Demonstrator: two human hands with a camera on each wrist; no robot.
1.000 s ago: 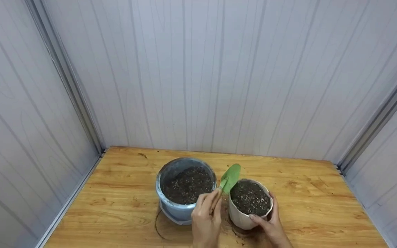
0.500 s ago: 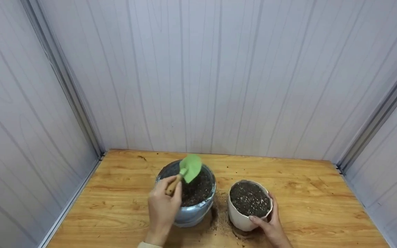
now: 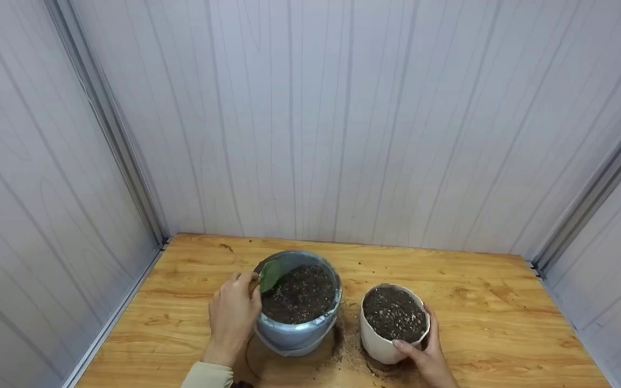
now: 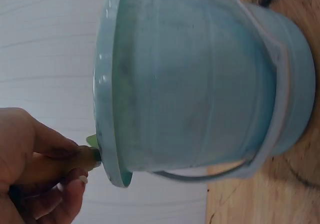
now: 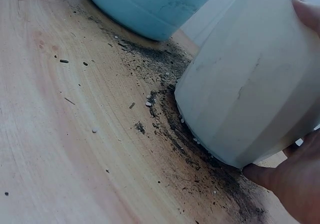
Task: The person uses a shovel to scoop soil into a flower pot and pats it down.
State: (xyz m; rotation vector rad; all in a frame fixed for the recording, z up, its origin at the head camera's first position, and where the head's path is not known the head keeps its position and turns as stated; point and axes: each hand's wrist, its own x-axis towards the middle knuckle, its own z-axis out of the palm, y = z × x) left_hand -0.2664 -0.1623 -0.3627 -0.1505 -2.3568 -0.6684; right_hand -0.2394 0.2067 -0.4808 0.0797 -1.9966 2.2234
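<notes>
In the head view, my left hand (image 3: pixel 234 310) holds a garden trowel (image 3: pixel 270 276) at the left side of a blue bucket (image 3: pixel 293 338). The green blade dips inside the rim, over dark soil (image 3: pixel 305 296). Its wooden handle (image 4: pixel 52 168) shows between thumb and fingers in the left wrist view, close to the rim. To the right, a white faceted plant pot (image 3: pixel 378 345) stands nearly full of soil speckled with pale grains. My right hand (image 3: pixel 428 355) grips this pot from its right side, thumb at the near rim; in the right wrist view a fingertip reaches its base.
Spilled soil (image 5: pixel 170 134) lies on the wooden table (image 3: pixel 181 302) between the bucket and the pot and around the pot's base. A bail handle (image 4: pixel 282 84) hangs down the bucket's outer wall. Pale panelled walls (image 3: pixel 310 118) enclose the back and sides.
My left hand has carried the trowel leftward from beside the white pot, across the bucket, to its left rim, and lowered the blade inside. The right hand stays on the pot.
</notes>
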